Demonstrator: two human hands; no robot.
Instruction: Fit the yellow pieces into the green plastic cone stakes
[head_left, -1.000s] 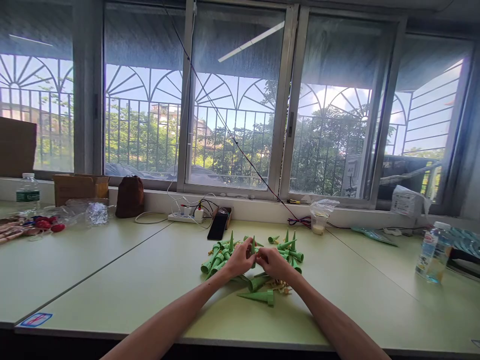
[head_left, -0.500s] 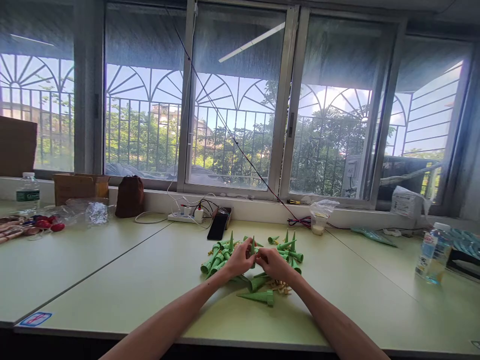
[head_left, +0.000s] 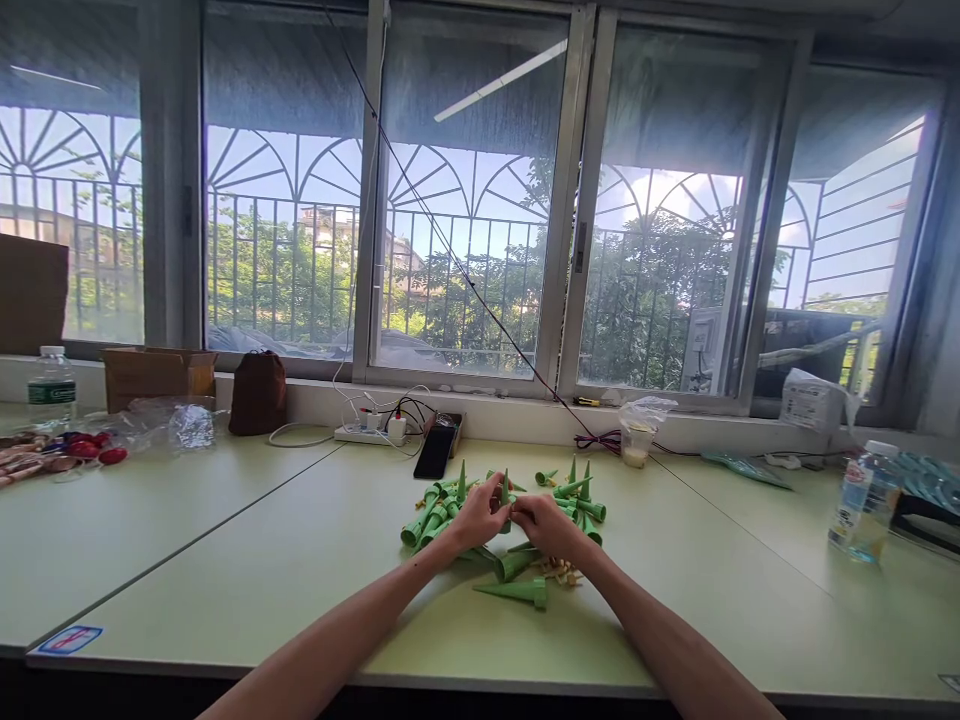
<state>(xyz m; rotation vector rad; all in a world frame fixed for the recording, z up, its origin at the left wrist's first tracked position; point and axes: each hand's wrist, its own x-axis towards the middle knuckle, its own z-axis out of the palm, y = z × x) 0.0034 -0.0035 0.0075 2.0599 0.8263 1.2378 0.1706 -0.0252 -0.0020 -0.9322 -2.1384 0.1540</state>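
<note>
My left hand (head_left: 478, 515) and my right hand (head_left: 548, 525) meet over a heap of green plastic cone spikes (head_left: 435, 510) on the pale green table (head_left: 225, 580). Both hands are closed, pinching one upright green cone (head_left: 505, 497) between them. More cones lie to the right (head_left: 581, 497), and one long cone (head_left: 517, 592) lies on its side nearest me. A few small tan pieces (head_left: 559, 571) sit under my right wrist.
A black phone (head_left: 436, 452) and a white power strip (head_left: 365, 433) with cables lie behind the heap. A brown pouch (head_left: 257, 393), cardboard box (head_left: 154, 373), water bottles (head_left: 862, 503) (head_left: 49, 385), a plastic cup in a bag (head_left: 639, 435) and red items (head_left: 90, 450) line the windowsill side.
The hands stay together on the same cone with only slight finger movement. The view has shifted a little.
</note>
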